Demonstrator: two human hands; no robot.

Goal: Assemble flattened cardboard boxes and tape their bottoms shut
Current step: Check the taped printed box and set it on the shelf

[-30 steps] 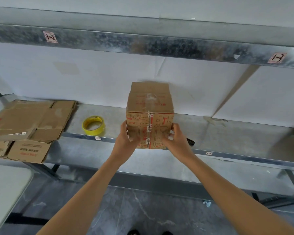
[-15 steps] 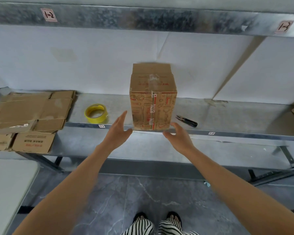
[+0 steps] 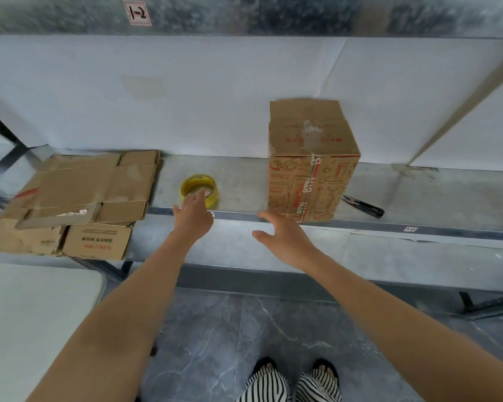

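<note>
An assembled cardboard box (image 3: 311, 166) with red print stands upright on the metal shelf (image 3: 244, 181), clear tape across its top face. A yellow roll of tape (image 3: 199, 188) lies to its left. My left hand (image 3: 192, 214) is open, its fingertips over the near side of the roll. My right hand (image 3: 282, 236) hovers open at the shelf's front edge, just left of and below the box, holding nothing. A stack of flattened boxes (image 3: 76, 198) lies at the left end of the shelf.
Black snips (image 3: 363, 206) lie on the shelf right of the box. A white wall panel backs the shelf, and an upper shelf beam labelled 1-2 (image 3: 137, 13) runs overhead. A white table corner (image 3: 35, 314) is at lower left. Grey floor lies below.
Both hands let go of the box, which now stands on the shelf. My left hand has moved left to the tape roll; my right hand has drawn back from the box.
</note>
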